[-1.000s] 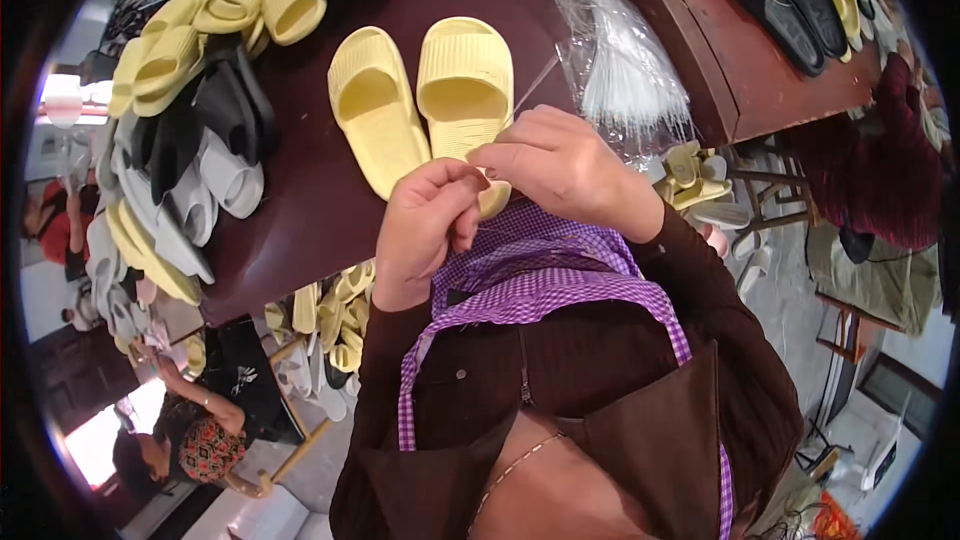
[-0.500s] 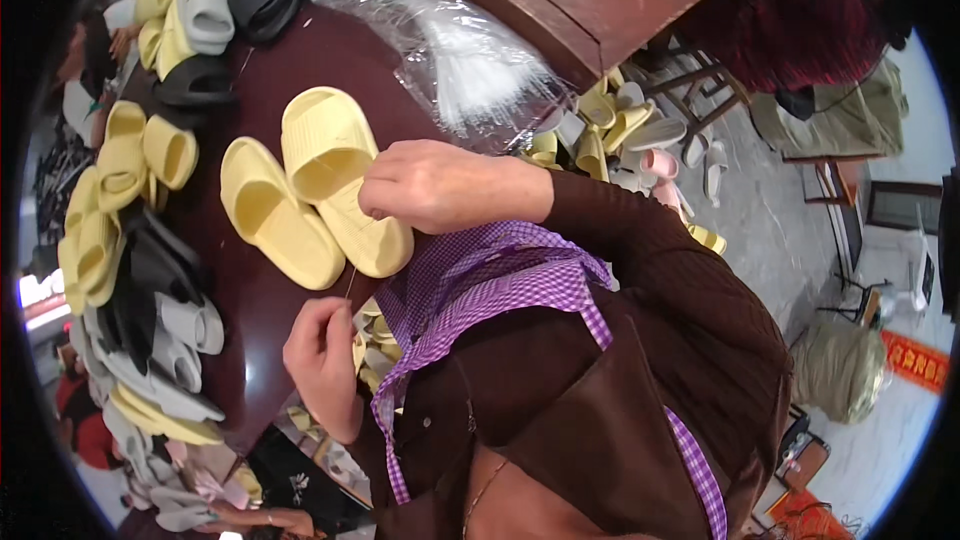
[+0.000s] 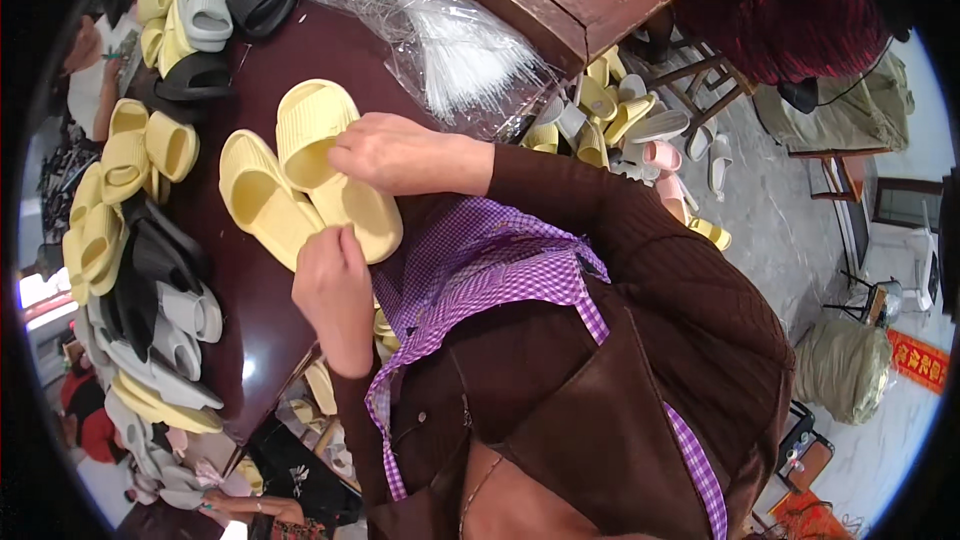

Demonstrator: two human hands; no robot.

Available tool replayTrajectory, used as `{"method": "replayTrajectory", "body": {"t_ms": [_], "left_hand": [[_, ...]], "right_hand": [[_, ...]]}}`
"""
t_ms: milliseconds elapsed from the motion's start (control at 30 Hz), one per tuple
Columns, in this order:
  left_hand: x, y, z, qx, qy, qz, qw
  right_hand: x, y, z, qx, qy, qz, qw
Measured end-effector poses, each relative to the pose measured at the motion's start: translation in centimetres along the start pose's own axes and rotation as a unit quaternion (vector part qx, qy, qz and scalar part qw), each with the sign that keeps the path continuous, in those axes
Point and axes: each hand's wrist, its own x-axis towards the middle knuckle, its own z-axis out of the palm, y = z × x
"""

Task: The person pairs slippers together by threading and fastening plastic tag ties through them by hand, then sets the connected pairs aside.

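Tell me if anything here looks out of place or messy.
Yes: loose slippers in yellow, grey and pink lie scattered on the floor under the wooden bench rather than stacked like those on the dark table. The yellow pair under the right hand and left hand sits neatly side by side.

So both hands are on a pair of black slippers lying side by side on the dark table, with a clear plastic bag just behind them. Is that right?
Not quite: the pair of slippers is pale yellow, not black, as the head view shows. The rest holds: the right hand and left hand are both on them, they lie side by side on the dark table, and the clear plastic bag lies just behind.
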Motion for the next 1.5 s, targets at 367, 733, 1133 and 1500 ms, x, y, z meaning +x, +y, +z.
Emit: {"method": "replayTrajectory", "body": {"t_ms": [367,733,1133,1500], "left_hand": [[2.0,-1.8,5.0,0.081,0.039,0.057,0.994],[-0.8,-0.7,1.2,-0.081,0.039,-0.097,0.991],[-6.1,-0.4,-3.5,-0.126,0.06,-0.191,0.972],[-6.8,-0.4,-4.1,-0.123,0.106,-0.245,0.956]], "right_hand": [[1.3,1.6,-3.0,0.092,0.067,0.141,0.983],[2.1,1.9,-2.9,0.109,0.074,0.233,0.963],[-1.4,2.0,-2.4,0.148,0.028,0.274,0.95],[-1.9,2.2,-2.1,0.169,0.023,0.3,0.938]]}}
